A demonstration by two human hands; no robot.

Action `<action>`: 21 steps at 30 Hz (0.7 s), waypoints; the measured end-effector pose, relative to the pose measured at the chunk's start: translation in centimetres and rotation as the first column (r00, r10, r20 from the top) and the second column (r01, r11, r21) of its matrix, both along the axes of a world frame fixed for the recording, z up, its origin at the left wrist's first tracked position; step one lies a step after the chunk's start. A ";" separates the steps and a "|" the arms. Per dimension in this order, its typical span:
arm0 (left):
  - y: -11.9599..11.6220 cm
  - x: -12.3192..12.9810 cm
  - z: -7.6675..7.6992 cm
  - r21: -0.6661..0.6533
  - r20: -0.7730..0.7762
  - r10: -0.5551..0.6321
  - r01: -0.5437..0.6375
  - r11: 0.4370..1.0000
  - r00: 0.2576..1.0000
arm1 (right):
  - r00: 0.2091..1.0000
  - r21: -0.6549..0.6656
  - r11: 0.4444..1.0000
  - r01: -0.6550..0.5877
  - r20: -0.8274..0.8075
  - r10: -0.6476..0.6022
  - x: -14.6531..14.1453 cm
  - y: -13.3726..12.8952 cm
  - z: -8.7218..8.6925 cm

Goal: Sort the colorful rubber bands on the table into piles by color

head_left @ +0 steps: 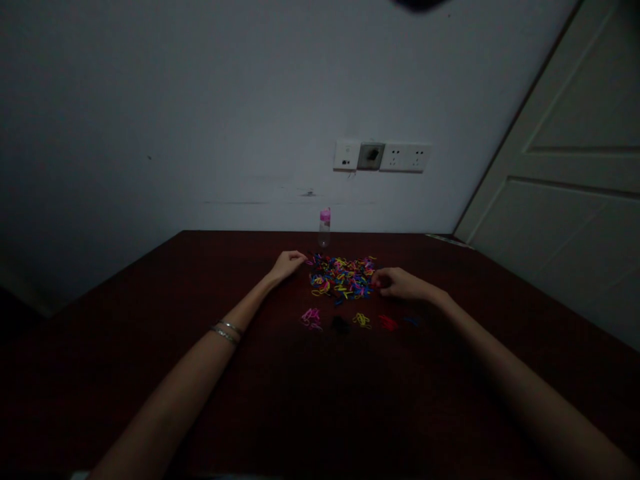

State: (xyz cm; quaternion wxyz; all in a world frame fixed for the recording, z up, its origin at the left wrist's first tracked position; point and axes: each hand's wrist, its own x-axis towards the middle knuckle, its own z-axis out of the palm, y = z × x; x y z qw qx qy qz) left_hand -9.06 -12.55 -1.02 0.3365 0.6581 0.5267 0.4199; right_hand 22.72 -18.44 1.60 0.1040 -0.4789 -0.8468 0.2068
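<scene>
A loose pile of small rubber bands (343, 275) in many colours lies on the dark table. At its left edge is my left hand (289, 264), fingers pinched together. Pink bands (310, 262) lie right by those fingertips; whether one is gripped I cannot tell. My right hand (400, 284) reaches the pile's right edge with its fingers curled closed, and what they hold is hidden. Nearer to me, small groups form a row: pink bands (311, 319), black bands (341, 325), yellow bands (361, 321), red bands (387, 323) and blue bands (411, 321).
Behind the pile stands a clear bottle (325, 233) with a pink top, close to the wall. The reddish-brown table (240, 413) meets the wall at its far edge. Socket plates (405, 157) are on the wall, and a panelled door (565, 167) is at right. The light is dim.
</scene>
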 end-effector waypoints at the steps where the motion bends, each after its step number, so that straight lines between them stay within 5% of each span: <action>1: 0.1 -0.1 -0.1 -0.001 0.001 0.009 -0.009 1.000 1.000 | 1.000 0.009 1.000 0.001 -0.014 -0.001 0.0 0.1 -0.3; 16: 0.2 -0.4 -1.4 0.041 -0.081 -0.015 0.018 0.999 0.997 | 0.986 0.055 0.998 0.026 -0.164 -0.017 0.4 -0.5 -1.1; 21: 0.2 -0.4 -1.6 0.071 -0.097 0.011 -0.004 0.997 0.995 | 0.970 -0.028 0.999 0.032 -0.239 -0.038 0.6 -1.1 0.1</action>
